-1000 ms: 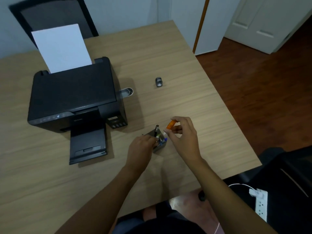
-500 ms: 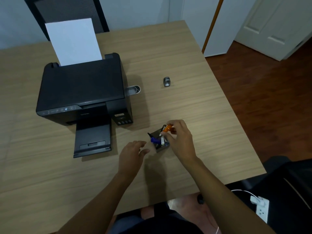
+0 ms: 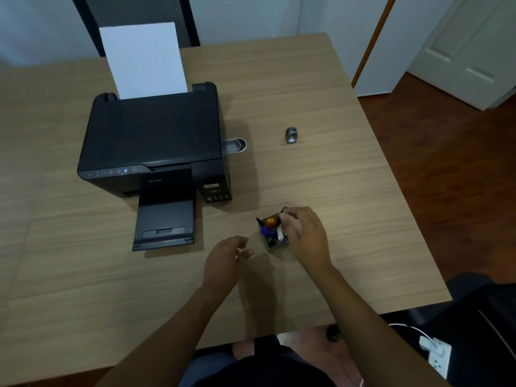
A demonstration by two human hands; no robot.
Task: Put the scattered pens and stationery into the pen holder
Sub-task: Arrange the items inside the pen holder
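A small dark pen holder (image 3: 275, 246) stands on the wooden table (image 3: 349, 219) near its front. An orange-capped item (image 3: 270, 221), a blue pen (image 3: 266, 232) and a white item (image 3: 280, 234) stick out of it. My right hand (image 3: 305, 237) hovers at the holder's right rim, fingers loosely curled, fingertips by the white item and gripping nothing I can make out. My left hand (image 3: 224, 261) is on the table just left of the holder, apart from it, with spread fingers and nothing in it.
A black printer (image 3: 152, 143) with white paper (image 3: 143, 60) upright in it fills the left middle, output tray extended. A small clear container (image 3: 237, 145) sits by its right side. A small grey metal object (image 3: 291, 135) lies farther back. The table edge runs close on the right.
My right hand has lowered the orange item into the holder and let it go. My left hand has released the holder and drawn back to the left.
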